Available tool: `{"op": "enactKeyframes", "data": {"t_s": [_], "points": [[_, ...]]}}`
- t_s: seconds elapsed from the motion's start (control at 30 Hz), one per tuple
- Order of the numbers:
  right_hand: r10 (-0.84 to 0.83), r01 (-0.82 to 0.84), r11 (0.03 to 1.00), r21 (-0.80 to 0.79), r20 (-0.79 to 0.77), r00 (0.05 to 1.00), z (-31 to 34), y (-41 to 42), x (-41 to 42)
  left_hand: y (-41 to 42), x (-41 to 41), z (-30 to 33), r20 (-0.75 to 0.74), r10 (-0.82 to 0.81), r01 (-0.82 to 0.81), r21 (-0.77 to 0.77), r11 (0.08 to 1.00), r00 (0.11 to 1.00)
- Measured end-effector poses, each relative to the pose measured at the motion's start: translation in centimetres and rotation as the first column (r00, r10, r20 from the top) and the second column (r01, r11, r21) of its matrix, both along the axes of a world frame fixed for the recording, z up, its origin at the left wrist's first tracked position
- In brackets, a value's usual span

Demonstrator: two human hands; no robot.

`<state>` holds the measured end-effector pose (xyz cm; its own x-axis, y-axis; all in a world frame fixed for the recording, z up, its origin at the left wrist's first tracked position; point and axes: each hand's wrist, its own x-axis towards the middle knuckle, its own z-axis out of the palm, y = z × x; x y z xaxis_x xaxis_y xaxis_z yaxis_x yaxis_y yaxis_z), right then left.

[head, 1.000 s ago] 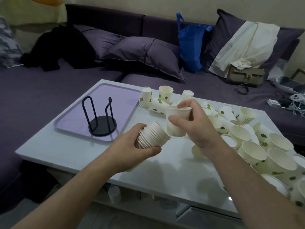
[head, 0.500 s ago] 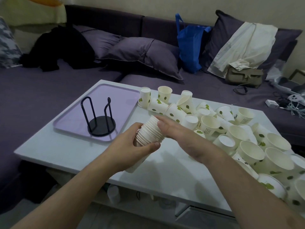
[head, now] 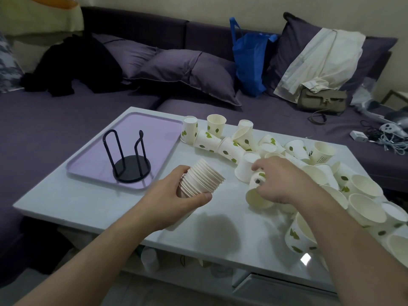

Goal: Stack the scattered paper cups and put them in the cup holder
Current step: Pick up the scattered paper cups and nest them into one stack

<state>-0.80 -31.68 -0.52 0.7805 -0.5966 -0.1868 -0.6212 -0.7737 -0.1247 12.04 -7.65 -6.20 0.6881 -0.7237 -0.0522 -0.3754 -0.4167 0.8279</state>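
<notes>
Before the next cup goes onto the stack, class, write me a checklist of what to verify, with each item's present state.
1. Left hand has a firm grip on the nested stack of white paper cups: ok.
2. Stack's open end faces the right hand: ok.
3. Right hand holds one loose leaf-print paper cup lying on its side: ok.
4. That cup lifted off the white table: not ok.
5. Black wire cup holder upright and empty on the lilac tray: ok.
6. Number of cups in the stack: cannot tell.
</notes>
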Motion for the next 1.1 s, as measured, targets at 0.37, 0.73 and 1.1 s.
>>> {"op": "enactKeyframes", "data": {"t_s": [0.37, 0.73, 1.1], "points": [[0.031, -0.019, 0.989, -0.149, 0.076, 0.997, -0.3, 0.2, 0.1, -0.3, 0.0, -0.3, 0.011, -0.016, 0.016, 0.013, 1.000, 1.000], [-0.245, -0.076, 0.896, 0.438, 0.629, 0.738, -0.1, -0.4, 0.6, 0.3, 0.6, -0.5, 0.035, -0.085, 0.083, 0.044, 0.996, 0.996], [-0.123, -0.204, 0.800, 0.564, 0.487, 0.864, -1.5, 3.4, 2.0, -0.4, -0.5, -0.4, 0.059, -0.150, 0.148, 0.039, 0.988, 0.987]]}}
